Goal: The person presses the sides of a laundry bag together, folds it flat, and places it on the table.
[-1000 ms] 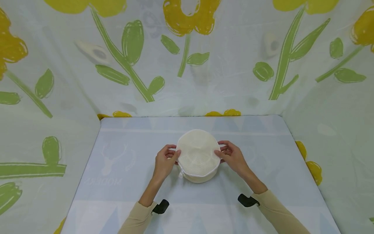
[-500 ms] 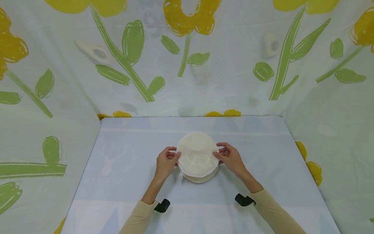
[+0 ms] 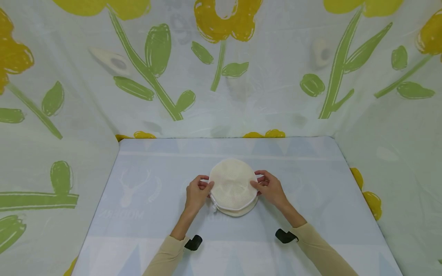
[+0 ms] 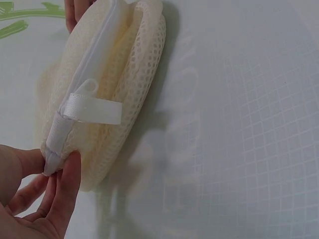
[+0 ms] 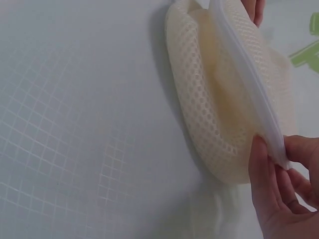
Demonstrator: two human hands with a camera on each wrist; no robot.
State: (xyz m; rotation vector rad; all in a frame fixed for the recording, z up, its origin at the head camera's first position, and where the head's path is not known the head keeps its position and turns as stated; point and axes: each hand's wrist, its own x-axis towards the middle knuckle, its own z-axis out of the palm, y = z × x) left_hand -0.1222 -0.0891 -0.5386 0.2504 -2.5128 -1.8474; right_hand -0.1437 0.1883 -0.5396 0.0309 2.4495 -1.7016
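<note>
The left hand [image 3: 198,194] pinches the rim of a round, cream mesh bag [image 3: 233,182], thumb on the upper face and fingers curled beneath. The right hand [image 3: 271,188] grips the opposite side of the same rim in like fashion, its thumb also on top. The gap between thumb and fingers is narrow on both, filled only by the bag's edge. In the left wrist view, the fingertips meet the end of a white band [image 4: 94,47] that runs along the rim; in the right wrist view, thumb and fingers squeeze the band on the other side. A white ribbon tab [image 4: 97,109] sticks out from the band near the left hand. Below the band, the mesh folds apart into a gap, with a rounded lower layer bulging beneath.

The bag sits between the hands over the middle of the pale blue bench [image 3: 307,168]. Beige sleeves [image 3: 322,249] cover both forearms, and a black device [image 3: 286,236] juts inward at each wrist. Behind stands a white sheet [image 3: 266,96] printed with yellow flowers.
</note>
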